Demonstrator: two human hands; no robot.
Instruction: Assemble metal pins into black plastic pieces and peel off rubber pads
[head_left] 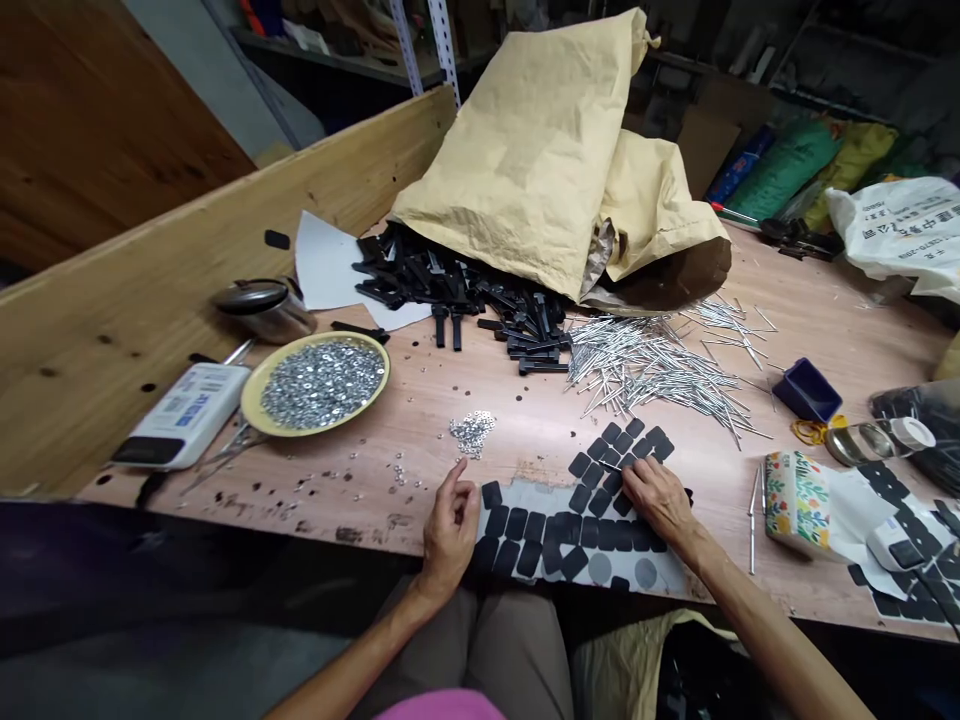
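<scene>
My left hand (452, 525) is at the table's front edge, beside a grey sheet (679, 575) spread with black rounded pieces (535, 527). Its fingers are curled, thumb and index close together; whatever they may hold is too small to make out. A small heap of tiny silvery metal parts (472, 433) lies just beyond its fingertips. My right hand (658, 498) rests low over more black rounded pieces (602, 502), fingers closed. From its fingertips a thin dark tip (611, 466) sticks out to the left; the rest of that item is hidden by the hand.
A yellow bowl (251, 405) of small metal parts and a white device (184, 415) stand left. Black plastic parts (427, 270) spill beneath a paper sack (525, 150). Metal rods (660, 365) lie beyond my right hand; a floral box (796, 500) and clear bottle (870, 442) stand right.
</scene>
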